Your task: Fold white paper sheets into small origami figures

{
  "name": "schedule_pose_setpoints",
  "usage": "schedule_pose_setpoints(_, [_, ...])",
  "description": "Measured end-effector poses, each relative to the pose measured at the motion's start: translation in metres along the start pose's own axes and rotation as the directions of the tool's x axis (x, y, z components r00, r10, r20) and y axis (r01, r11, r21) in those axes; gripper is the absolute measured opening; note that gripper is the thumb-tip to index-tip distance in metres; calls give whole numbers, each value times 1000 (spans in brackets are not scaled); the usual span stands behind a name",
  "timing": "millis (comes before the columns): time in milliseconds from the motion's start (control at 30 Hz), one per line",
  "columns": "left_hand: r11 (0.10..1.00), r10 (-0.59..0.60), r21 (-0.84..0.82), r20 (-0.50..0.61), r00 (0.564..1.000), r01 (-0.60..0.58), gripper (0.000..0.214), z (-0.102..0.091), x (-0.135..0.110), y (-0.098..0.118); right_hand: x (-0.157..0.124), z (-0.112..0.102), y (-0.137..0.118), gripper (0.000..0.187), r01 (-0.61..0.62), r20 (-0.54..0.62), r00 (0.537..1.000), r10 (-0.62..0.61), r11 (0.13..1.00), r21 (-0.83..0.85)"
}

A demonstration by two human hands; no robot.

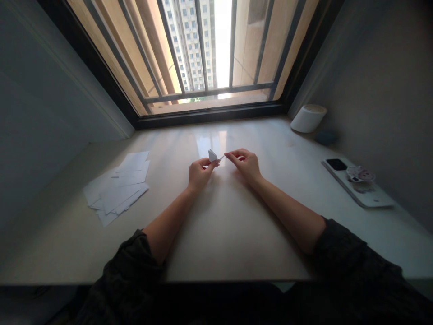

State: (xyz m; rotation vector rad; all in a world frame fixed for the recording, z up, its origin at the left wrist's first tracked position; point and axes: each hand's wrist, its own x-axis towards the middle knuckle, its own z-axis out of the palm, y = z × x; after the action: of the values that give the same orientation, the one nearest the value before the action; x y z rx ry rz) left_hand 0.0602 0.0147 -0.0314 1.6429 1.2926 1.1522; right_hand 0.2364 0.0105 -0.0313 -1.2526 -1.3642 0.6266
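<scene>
Folded white paper (212, 155) sits mid-frame, just above the countertop (216, 239) — left hand (199, 174) pinches its body between thumb and fingers, right hand (246, 164) appears to pinch its thin tip. Step in hand looks like shaping or folding that narrow point; next move likely calls for a steady left hold and fine right fingertip control — loose white sheets (118, 192) at left of frame, phone (358, 183) at right, both well apart from the hands.
</scene>
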Motion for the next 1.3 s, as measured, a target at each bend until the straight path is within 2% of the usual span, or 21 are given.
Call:
schedule_pose_setpoints(467, [1000,10,22,12,1000,-10,33,0,-1,0,1,3,11,36,-48,82,995,52,997,-55])
schedule_pose_setpoints(733, [1000,8,17,12,1000,-8,35,-1,-1,0,0,3,7,36,-62,69,996,62,998,2])
schedule_pose_setpoints(1000, [998,-18,-66,5,1000,18,34,0,0,4,0,5,8,32,-55,66,996,52,998,41])
schedule_pose_setpoints(1300, [995,-14,-98,14,1000,15,35,0,1,-1,1,6,7,35,-126,108,987,115,987,96])
